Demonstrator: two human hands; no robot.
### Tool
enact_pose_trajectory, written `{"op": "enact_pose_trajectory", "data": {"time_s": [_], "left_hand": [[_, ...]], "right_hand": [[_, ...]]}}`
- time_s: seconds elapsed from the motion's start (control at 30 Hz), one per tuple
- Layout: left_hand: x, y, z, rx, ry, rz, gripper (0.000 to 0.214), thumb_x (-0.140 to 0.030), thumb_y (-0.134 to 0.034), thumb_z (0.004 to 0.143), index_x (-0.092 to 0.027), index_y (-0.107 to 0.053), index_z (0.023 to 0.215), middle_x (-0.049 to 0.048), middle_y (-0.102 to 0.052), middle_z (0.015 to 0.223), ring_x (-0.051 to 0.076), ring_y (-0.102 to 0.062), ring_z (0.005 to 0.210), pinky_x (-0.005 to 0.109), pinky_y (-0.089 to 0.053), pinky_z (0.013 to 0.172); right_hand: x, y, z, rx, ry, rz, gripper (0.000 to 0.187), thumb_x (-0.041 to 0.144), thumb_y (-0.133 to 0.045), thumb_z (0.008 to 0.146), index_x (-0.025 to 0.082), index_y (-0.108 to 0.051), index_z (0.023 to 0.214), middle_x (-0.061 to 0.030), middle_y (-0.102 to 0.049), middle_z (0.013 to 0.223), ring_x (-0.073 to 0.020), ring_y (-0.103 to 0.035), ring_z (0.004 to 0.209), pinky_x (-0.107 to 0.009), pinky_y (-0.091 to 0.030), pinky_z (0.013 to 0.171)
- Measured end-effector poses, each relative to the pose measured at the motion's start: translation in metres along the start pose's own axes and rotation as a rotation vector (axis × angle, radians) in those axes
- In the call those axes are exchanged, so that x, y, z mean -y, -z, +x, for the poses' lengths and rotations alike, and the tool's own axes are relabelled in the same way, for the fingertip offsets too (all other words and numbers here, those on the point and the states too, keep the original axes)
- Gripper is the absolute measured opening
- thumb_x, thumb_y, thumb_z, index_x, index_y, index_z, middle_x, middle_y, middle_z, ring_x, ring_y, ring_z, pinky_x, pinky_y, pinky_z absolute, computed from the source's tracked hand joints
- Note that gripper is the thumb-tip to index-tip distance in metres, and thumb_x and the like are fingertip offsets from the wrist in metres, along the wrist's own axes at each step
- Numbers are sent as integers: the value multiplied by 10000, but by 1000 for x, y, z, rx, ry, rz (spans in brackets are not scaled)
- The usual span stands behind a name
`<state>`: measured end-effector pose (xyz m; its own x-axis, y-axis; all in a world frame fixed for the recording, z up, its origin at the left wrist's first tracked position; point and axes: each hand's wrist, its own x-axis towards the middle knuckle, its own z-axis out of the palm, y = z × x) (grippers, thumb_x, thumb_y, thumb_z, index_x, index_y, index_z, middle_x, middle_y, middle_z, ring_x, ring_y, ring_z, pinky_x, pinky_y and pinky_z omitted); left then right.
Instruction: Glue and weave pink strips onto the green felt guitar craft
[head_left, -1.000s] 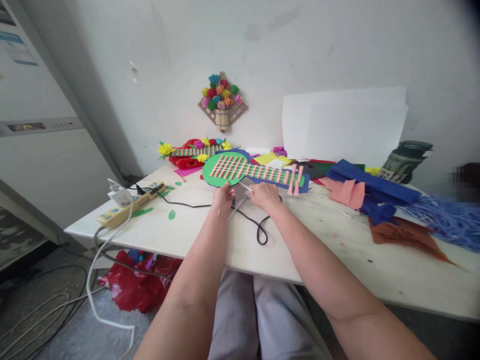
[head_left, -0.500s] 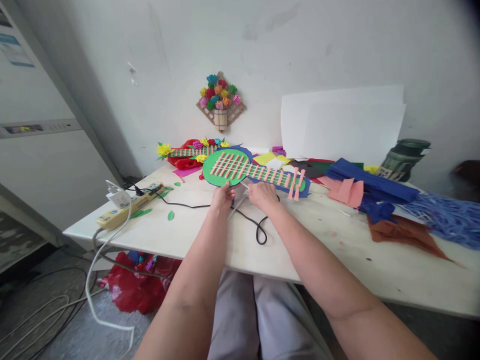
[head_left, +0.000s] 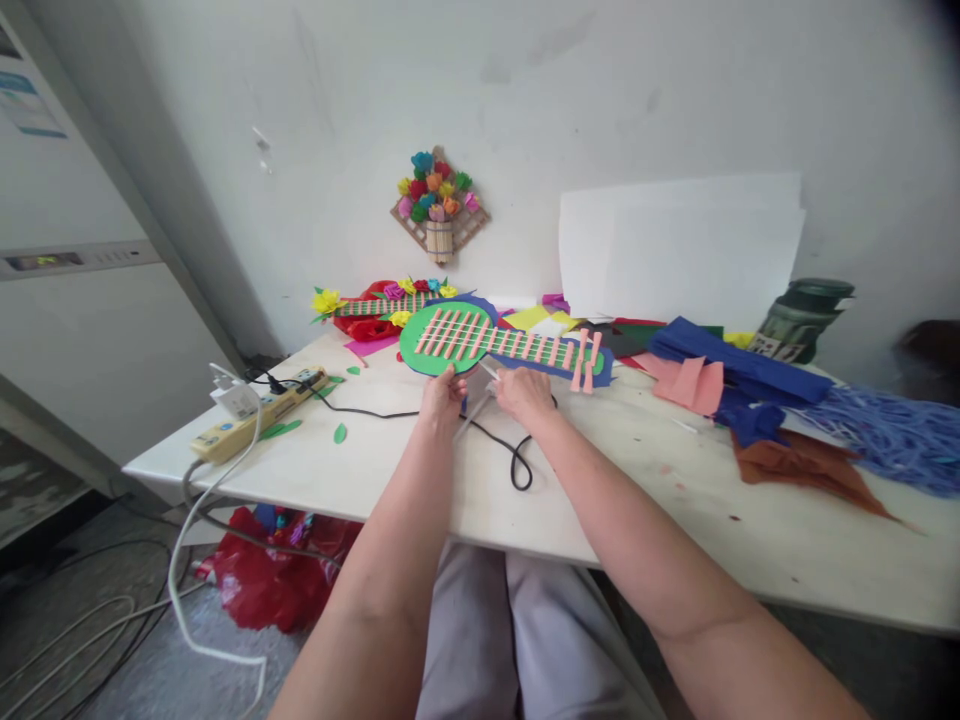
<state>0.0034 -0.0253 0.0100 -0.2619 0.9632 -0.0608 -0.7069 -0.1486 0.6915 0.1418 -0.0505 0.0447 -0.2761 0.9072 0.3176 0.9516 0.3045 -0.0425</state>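
Note:
A paper-craft lute [head_left: 459, 342] with a round green body, pink crossbars and pale strings is held just above the table, its neck pointing right. Ragged blue paper [head_left: 606, 368] sticks out around its edge. My left hand [head_left: 444, 392] pinches the lower rim of the body, thumb on top. Beside it, my right hand [head_left: 523, 392] is closed on a slim pale tool [head_left: 487, 368] whose tip reaches the lute's lower edge where body meets neck. Most of this tool is hidden by my fingers. A translucent stick [head_left: 472, 412] slants down between the hands.
A black cord [head_left: 517, 470] loops near my right forearm. The power strip [head_left: 259, 415] stands left, with green paper leaves [head_left: 340, 433] nearby. Behind lies a second flower-trimmed lute [head_left: 382, 305]. Blue and pink paper [head_left: 694, 385], blue shreds [head_left: 885, 435] and a dark bottle [head_left: 802, 315] are at right.
The lute has shifted slightly left and turned a little in my left hand. My right hand and the pale tool stay at its lower edge.

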Motion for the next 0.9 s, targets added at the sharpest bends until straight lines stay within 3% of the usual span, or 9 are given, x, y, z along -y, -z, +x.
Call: {"op": "enact_pose_trajectory", "data": {"time_s": [0.43, 0.73, 0.9], "left_hand": [[0, 0, -1, 136, -41, 94, 215, -83, -512, 792, -108, -539, 1004, 23, -617, 545, 59, -468, 339, 130, -344, 335], [2, 2, 3, 63, -21, 53, 92, -102, -527, 793, -117, -552, 880, 10, -593, 512, 60, -486, 354, 125, -366, 353], [1, 1, 1, 84, -29, 74, 146, -88, -524, 790, -118, -548, 930, 12, -603, 523, 60, -477, 345, 127, -352, 343]], "right_hand": [[0, -3, 5, -14, -51, 33, 343, 310, -372, 881, 171, -648, 1029, -135, -672, 950, -227, -619, 897, -300, -432, 743], [-4, -8, 4, -42, -69, 9, 333, 333, -388, 870, 184, -645, 1019, -128, -675, 920, -231, -626, 858, -308, -437, 707], [-6, -10, 8, -55, -83, 5, 324, 324, -401, 865, 181, -654, 1010, -130, -674, 919, -227, -627, 850, -298, -439, 692]]}}
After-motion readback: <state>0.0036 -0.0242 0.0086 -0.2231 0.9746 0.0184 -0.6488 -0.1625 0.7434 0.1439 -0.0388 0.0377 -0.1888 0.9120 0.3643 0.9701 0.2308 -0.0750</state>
